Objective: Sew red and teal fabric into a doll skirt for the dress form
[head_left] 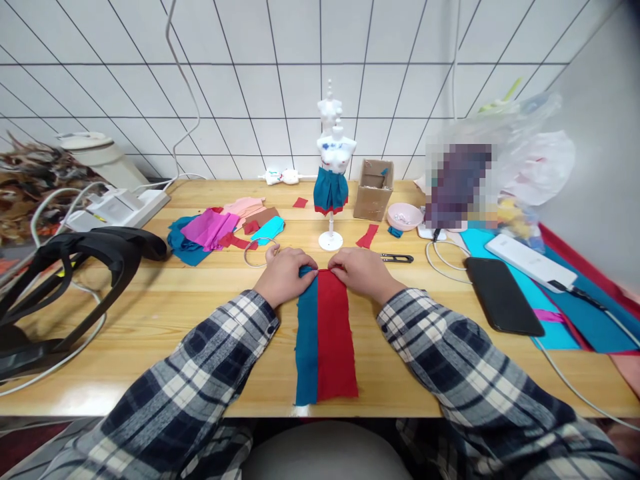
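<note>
A long two-coloured piece of fabric (337, 333), blue on the left and red on the right, lies flat on the wooden table in front of me. Its far edge looks folded over. My left hand (287, 275) pinches that edge at the blue side, while my right hand (361, 272) pinches it at the red side. Just beyond my hands stands a small white dress form (337, 150) wearing a blue skirt (331, 189) with a red hem. Thread snips (397, 258) lie right of my right hand, and a thin ring (254, 253) lies by my left.
Fabric scraps (213, 229) are heaped at the back left, near a black headset strap (100, 267) and a power strip (137, 212). A cardboard box (374, 190) and a pink bowl (405, 217) stand behind. On the right lie a phone (503, 295), a power bank (530, 261) and cables.
</note>
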`<state>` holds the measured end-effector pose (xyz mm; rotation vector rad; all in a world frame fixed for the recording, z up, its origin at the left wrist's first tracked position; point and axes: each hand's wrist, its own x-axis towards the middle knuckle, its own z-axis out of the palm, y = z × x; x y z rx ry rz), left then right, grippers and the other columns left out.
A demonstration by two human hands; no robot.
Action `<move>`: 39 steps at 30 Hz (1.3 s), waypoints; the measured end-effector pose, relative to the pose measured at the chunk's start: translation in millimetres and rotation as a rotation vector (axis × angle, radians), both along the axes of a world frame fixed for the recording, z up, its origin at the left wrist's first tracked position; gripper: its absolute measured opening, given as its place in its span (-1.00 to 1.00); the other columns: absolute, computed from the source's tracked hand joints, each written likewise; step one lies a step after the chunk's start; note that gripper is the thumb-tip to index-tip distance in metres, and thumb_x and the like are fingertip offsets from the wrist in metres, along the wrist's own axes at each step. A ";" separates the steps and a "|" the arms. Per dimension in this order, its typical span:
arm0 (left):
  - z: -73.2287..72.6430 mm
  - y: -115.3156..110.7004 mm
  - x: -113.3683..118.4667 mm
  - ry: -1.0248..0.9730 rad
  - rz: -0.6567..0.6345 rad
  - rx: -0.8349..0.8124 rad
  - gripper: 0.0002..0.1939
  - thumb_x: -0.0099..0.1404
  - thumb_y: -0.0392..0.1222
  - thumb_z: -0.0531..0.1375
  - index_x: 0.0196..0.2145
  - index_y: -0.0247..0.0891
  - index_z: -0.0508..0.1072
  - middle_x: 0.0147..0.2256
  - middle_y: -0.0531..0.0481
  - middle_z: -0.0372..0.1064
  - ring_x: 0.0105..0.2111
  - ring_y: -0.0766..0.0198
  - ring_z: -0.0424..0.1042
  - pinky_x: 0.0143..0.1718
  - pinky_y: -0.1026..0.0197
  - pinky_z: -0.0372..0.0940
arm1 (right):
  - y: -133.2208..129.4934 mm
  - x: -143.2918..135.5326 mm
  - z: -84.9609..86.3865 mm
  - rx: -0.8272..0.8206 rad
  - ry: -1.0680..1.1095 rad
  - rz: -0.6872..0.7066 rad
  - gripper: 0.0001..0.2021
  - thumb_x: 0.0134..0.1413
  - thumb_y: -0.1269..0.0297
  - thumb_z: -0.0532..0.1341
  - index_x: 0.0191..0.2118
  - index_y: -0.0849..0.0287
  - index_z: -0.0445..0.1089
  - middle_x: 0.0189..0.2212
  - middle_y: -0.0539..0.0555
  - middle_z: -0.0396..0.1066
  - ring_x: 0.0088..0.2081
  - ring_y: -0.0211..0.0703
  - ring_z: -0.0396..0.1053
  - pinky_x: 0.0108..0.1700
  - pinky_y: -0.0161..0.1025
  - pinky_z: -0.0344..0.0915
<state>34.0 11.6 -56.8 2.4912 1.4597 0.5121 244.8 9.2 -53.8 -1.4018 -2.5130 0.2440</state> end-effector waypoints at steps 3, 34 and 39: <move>0.7 1.0 -0.9 0.037 -0.010 0.013 -0.87 0.20 -0.17 0.17 -0.36 -0.14 0.54 -0.31 -0.03 0.53 -0.16 0.01 0.42 0.15 -0.30 -0.19 | -0.8 1.5 -2.9 0.018 0.024 -0.022 -0.78 0.21 0.29 0.15 -0.06 0.08 0.46 -0.10 0.07 0.51 -0.10 -0.09 0.42 -0.19 -0.26 0.21; 14.0 -6.6 -10.6 0.238 -0.248 0.168 -0.67 0.25 -0.34 0.08 -0.27 0.01 0.60 -0.29 0.03 0.57 -0.12 0.03 0.34 0.20 -0.35 -0.33 | -7.4 33.6 13.2 -0.061 -0.145 0.160 -0.64 0.10 0.50 0.12 -0.10 0.02 0.57 -0.11 0.09 0.49 -0.08 -0.06 0.41 -0.16 -0.23 0.25; 8.8 -3.0 -15.9 0.138 -0.195 0.087 -0.73 0.27 -0.27 0.10 -0.26 -0.02 0.59 -0.24 0.02 0.56 -0.12 0.06 0.38 0.18 -0.30 -0.26 | 1.8 48.0 3.8 -0.074 0.059 0.096 -0.60 0.04 0.55 0.08 -0.14 0.07 0.57 -0.11 0.01 0.54 -0.04 -0.11 0.44 -0.02 -0.22 0.28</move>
